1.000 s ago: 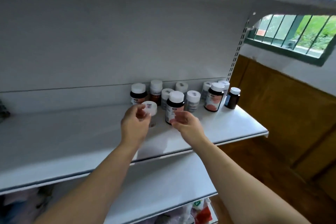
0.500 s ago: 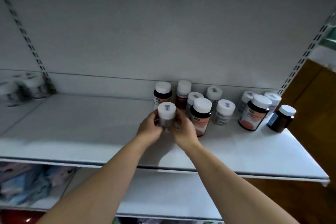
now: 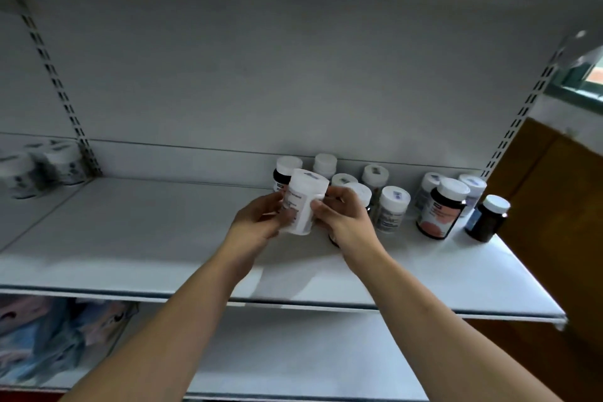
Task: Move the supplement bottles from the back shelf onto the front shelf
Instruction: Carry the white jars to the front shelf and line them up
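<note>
White supplement bottle (image 3: 301, 206) leans tilted, cap away from me, gripped between my left hand (image 3: 257, 225) and right hand (image 3: 347, 222), fingers curled round it.

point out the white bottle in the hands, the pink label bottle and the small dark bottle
white bottle (image 3: 301, 207): head view, middle of its label
pink label bottle (image 3: 436, 222): head view, on the pink label
small dark bottle (image 3: 488, 223): head view, dark glass body

Head-worn camera faces the shelf (image 3: 130, 238) closely, looking forward and perhaps slightly down.
</note>
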Available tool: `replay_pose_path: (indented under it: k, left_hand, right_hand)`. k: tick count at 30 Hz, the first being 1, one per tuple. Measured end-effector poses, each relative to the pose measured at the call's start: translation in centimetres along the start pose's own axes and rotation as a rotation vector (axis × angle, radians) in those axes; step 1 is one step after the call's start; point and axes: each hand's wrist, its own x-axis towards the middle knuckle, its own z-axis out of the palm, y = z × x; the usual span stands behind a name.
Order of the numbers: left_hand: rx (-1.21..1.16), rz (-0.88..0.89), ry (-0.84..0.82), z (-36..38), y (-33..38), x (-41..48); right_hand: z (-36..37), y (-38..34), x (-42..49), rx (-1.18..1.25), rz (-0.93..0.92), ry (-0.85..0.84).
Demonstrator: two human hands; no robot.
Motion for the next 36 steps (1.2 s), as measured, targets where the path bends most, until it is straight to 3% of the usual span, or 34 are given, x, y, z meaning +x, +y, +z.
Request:
replay_pose_path:
  k: [8, 13, 16, 20, 26, 32, 36]
  left_hand:
    - [-0.089, 0.096, 0.005, -0.5, 1.3, -1.9]
    - [-0.288, 0.039, -0.082, -1.9, 1.5, -3.0]
    - [-0.329, 0.064, -0.027, -1.4, 1.6, -3.5]
    - [-0.227, 0.168, 0.113, -0.8, 1.6, -3.6]
    - [0.208, 0.325, 0.173, -0.5, 1.2, -3.6]
    - [-0.15, 0.208, -0.018, -1.0, 2.3, -4.1]
    - [-0.166, 0.196, -0.013, -1.0, 2.6, -4.1]
  right_hand:
    - [1.6, -1.1, -0.9, 0.158, -0.056, -0.097]
    - [2.4, -1.3, -1.2, 0.396, 0.005, -0.161]
    - [2.9, -1.2, -1.2, 0.468, 0.039, -0.151]
    - [3.4, -0.6, -1.5, 0.39, 0.075, -0.155]
    - [3.6, -0.7, -1.8, 0.348, 0.069, -0.188]
    - [2.9, -1.0, -1.8, 0.438, 0.126, -0.243]
    - [2.8, -0.9, -1.6, 0.505, 0.152, -0.239]
